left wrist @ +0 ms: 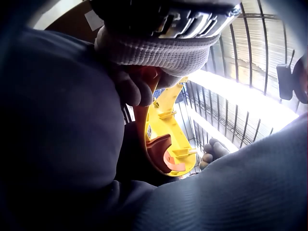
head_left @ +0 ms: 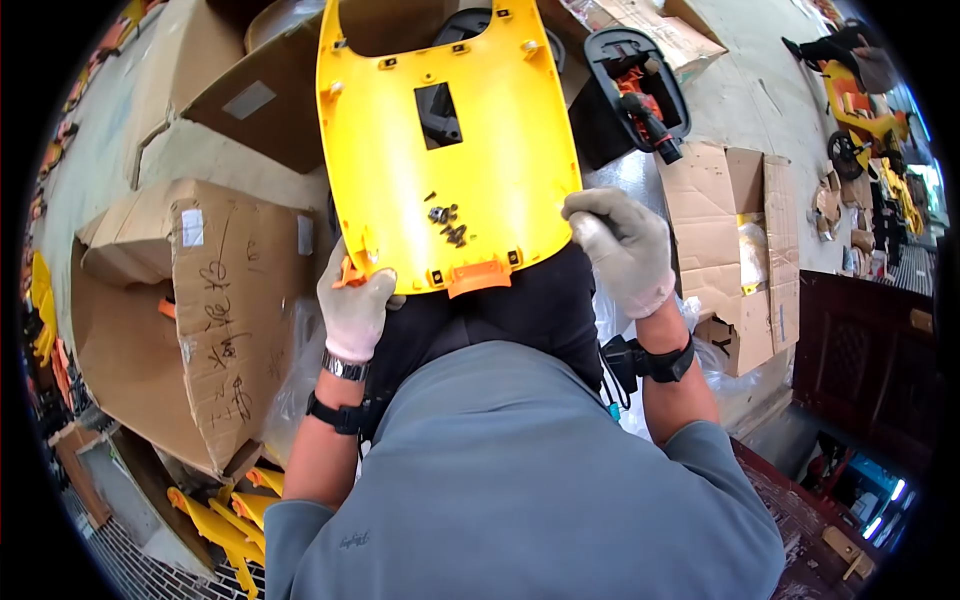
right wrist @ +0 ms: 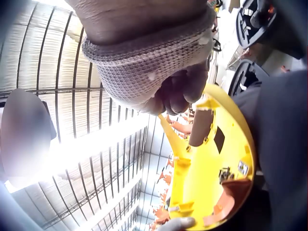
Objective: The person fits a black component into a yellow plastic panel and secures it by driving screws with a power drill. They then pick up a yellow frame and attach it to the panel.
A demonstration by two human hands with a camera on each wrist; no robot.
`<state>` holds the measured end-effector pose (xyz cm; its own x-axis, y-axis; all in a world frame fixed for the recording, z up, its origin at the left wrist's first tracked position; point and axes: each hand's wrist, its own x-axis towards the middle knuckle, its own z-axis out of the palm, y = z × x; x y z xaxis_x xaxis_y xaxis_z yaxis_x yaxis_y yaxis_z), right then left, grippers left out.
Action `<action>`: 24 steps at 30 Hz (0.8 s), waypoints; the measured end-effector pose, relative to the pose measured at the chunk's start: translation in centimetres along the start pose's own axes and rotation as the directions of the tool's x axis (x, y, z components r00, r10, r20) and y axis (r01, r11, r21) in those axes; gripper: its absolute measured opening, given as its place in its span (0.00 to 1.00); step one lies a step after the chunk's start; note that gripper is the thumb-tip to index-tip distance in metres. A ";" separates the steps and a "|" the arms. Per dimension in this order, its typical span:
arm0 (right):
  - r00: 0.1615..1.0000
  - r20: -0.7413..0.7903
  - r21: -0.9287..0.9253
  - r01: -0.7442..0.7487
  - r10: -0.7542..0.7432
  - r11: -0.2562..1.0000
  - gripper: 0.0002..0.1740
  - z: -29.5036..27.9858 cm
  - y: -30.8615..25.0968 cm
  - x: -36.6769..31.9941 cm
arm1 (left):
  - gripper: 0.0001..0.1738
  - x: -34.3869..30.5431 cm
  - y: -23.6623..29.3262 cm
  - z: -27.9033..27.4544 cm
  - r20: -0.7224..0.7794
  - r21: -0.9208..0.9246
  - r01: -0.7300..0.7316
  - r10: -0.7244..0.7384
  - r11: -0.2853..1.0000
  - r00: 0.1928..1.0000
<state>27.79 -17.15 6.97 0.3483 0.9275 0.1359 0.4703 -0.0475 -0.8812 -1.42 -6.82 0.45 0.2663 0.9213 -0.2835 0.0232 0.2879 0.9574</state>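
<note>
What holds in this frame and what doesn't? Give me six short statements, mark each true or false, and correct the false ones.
1. The left hand grips the yellow panel near a corner. True.
2. Small dark parts lie loose on the panel. True.
3. Both hands are bare. False: the left hand and the right hand are gloved.
4. The panel's end nearest the person is all yellow. False: an orange piece sits there.
5. An orange-and-black object shows at the mouth of a dark container. True.
6. The box with handwriting on it is sealed. False: that cardboard box is open.
</note>
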 end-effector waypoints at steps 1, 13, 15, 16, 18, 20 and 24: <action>1.000 -0.029 0.022 0.004 -0.003 1.000 0.10 -0.6 0.7 0.3 | 0.32 -0.1 0.2 0.1 -0.008 0.005 0.004 -0.004 1.000 1.000; 0.919 -0.185 0.248 -0.300 0.349 0.921 0.11 -5.5 8.0 2.6 | 0.22 -0.2 0.3 0.2 -0.021 0.046 -0.022 0.023 0.999 1.000; 0.897 -0.242 0.093 -0.358 0.370 0.929 0.13 -6.1 13.6 2.9 | 0.21 -0.4 -0.4 -0.6 -0.018 0.112 -0.034 0.036 0.993 0.999; 0.930 -0.289 -0.078 -0.260 0.227 0.963 0.15 -6.5 17.0 3.3 | 0.21 -0.6 -0.1 -0.5 0.016 0.132 -0.129 0.128 0.983 0.992; 0.943 -0.261 -0.284 -0.278 0.205 0.918 0.24 -9.0 22.8 5.4 | 0.26 -0.3 -0.2 -0.3 -0.006 0.168 -0.149 0.152 0.975 0.988; 0.901 -0.312 -0.535 -0.429 0.303 0.728 0.34 -10.9 24.8 8.5 | 0.29 0.7 -2.8 -1.9 0.021 0.138 -0.235 0.234 0.962 0.972; 0.812 -0.297 -0.696 -0.544 0.502 0.468 0.33 -13.8 24.8 15.5 | 0.21 -0.4 -0.2 -1.3 -0.028 0.267 -0.049 0.058 0.963 0.998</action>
<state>56.02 -9.06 -6.54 0.7600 0.6191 -0.1977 0.5951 -0.7852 -0.1712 -2.77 -6.96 0.29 0.2404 0.9433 -0.2289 0.2666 0.1626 0.9500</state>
